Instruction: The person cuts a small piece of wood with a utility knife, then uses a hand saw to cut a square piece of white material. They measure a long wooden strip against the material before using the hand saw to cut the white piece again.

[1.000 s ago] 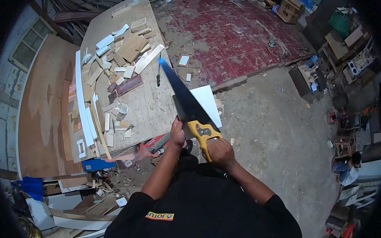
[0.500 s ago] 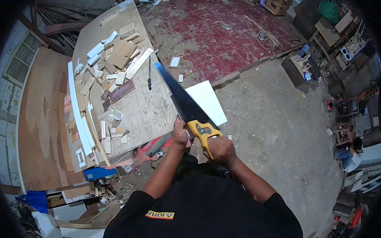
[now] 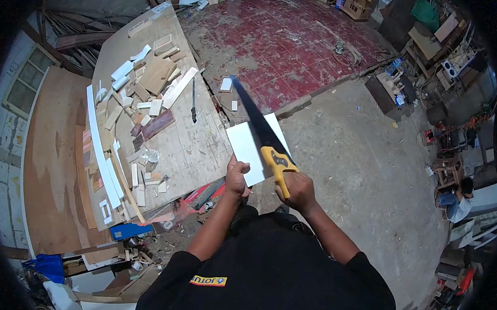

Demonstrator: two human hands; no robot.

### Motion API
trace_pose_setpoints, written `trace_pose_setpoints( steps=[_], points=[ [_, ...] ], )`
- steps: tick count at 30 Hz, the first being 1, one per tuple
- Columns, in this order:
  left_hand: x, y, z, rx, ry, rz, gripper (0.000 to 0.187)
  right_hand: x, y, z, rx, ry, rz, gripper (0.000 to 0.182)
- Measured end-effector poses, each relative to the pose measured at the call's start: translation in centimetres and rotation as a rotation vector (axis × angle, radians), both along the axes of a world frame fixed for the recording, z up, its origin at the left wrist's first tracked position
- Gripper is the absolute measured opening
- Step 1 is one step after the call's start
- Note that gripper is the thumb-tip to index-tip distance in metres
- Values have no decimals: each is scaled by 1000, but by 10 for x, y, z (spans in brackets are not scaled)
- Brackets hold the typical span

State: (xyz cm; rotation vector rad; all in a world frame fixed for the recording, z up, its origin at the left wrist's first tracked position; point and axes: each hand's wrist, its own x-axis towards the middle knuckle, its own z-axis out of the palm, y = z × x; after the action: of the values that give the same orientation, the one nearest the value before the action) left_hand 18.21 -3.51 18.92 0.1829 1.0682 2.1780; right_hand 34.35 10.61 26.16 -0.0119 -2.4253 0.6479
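Note:
My right hand is wrapped round the yellow handle of a handsaw. The dark blade points forward and slightly left, its tip past the board's far edge in this view. Beneath the saw is a white rectangular board, partly covered by the blade and handle. My left hand grips this board at its near left corner, thumb on top. The board sticks out beyond the right side of the wooden worktable.
On the worktable lie a heap of wood offcuts, long white strips, a clear cup and a thin dark tool. Red floor tiles stretch ahead. A person sits at the far right.
The saw has shifted right and its tip has swung rightward, uncovering more of the white board. Both hands keep their holds.

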Motion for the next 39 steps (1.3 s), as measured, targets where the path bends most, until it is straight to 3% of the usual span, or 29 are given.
trace_pose_setpoints(
  steps=[3,8,10,13,18,20,25,29,34,39],
  points=[
    [-1,1,7,-90,48,2,53,-3,-5,10,-2,-29,22,25],
    [-4,6,21,30,-1,39,52,-7,-6,11,-28,42,151,30],
    [-13,0,14,-110,85,76,54,-8,4,8,-37,3,128,27],
    [-10,-2,16,-44,61,83,56,-15,14,8,-71,-51,-126,21],
    [-20,3,13,-68,75,44,51,-20,-4,10,-58,-27,21,23],
    [-15,6,21,-3,-44,38,51,-25,-15,16,-60,80,132,24],
    [-19,3,20,43,-24,74,55,-24,4,7,-77,54,-25,23],
    [-21,2,10,51,-5,82,53,-20,-4,15,-95,-58,14,25],
    [-19,3,39,51,-84,71,53,-21,-6,19,-67,2,127,26],
    [-20,1,34,141,-65,73,54,-22,4,21,-104,-16,18,21]
  ],
)
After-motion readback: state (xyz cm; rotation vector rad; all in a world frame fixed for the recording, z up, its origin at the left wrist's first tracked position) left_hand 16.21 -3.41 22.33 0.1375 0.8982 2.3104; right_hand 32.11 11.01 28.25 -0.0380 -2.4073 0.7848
